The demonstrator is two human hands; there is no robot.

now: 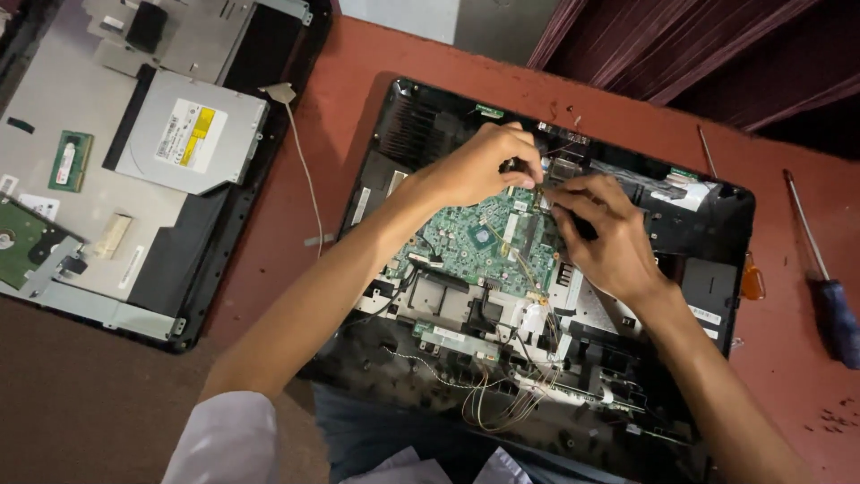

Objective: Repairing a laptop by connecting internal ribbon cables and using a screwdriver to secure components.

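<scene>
Your left hand (479, 166) and right hand (602, 235) met over the far edge of the green circuit board (479, 242), which sat in the middle of the opened black plastic computer chassis (717, 233) lying on the reddish-brown table (296, 242). Your left fingers were curled in narrow and pinched round a small dark part at the board's far edge, though what exactly that part was you could not tell from the head view. Your right fingers were bent close together, their tips pressed to the same edge just beside the left ones; whether they held anything could not be told. A loose bundle of thin coloured wires (502, 403) trailed across the near side of the chassis. To your left lay a second opened machine with a grey metal back plate (98, 188), bearing a silver flat optical drive (193, 134) and a small green memory stick (70, 161). Well to your right, a blue-handled screwdriver (829, 296) rested on the table, apart from the chassis
</scene>
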